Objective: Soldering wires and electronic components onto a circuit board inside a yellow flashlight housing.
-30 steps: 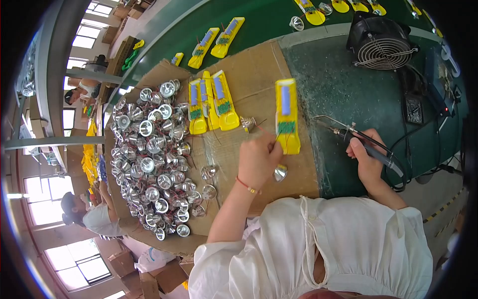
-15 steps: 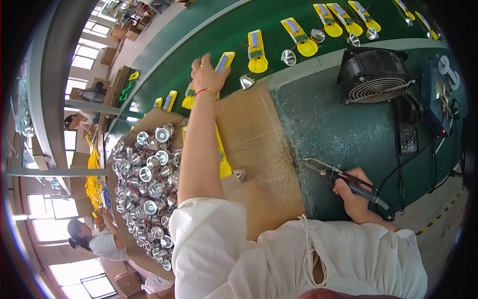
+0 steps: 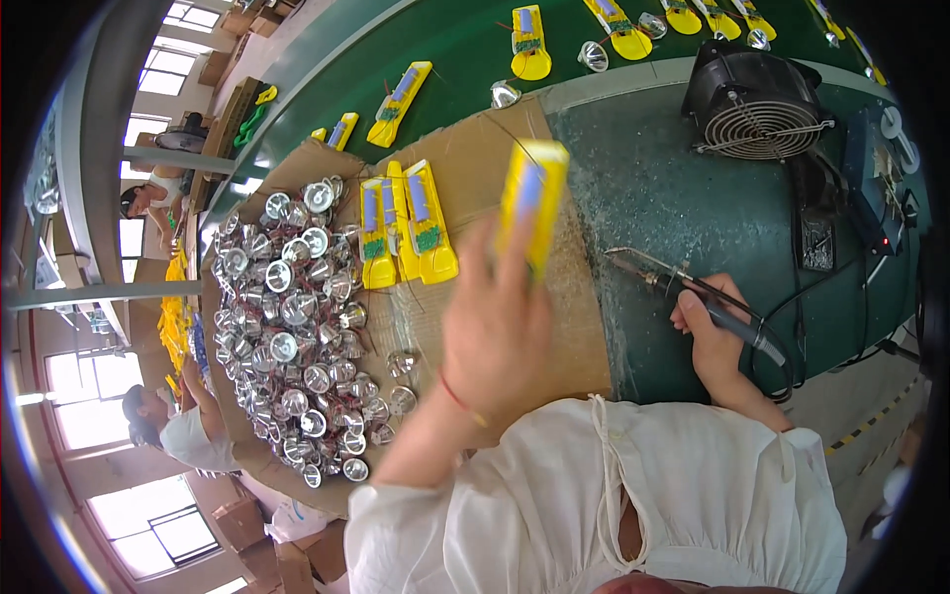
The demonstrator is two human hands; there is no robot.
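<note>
My left hand [image 3: 495, 317], blurred by motion, grips a yellow flashlight housing [image 3: 541, 203] with a blue cylindrical battery in it, above the cardboard sheet [image 3: 559, 346]. Three similar yellow housings [image 3: 428, 223] lie side by side on the cardboard to its left, with blue batteries and green circuit boards. In my right hand [image 3: 714, 337] is a soldering iron [image 3: 727, 319], its tip pointing left over the green bench mat [image 3: 643, 198]. Beside the left forearm sits a big heap of silver reflector cups [image 3: 297, 327] with thin wires.
Along the far side runs a green conveyor belt [image 3: 450, 49] carrying more yellow housings and reflectors. A black fan [image 3: 757, 104] stands at the back right, near a soldering station [image 3: 881, 188] with a red light and cables. Two other people [image 3: 188, 426] work at the left.
My left hand has come back from the belt toward me, bringing a yellow housing over the cardboard. The right hand still holds the soldering iron, and the whole view has shifted slightly.
</note>
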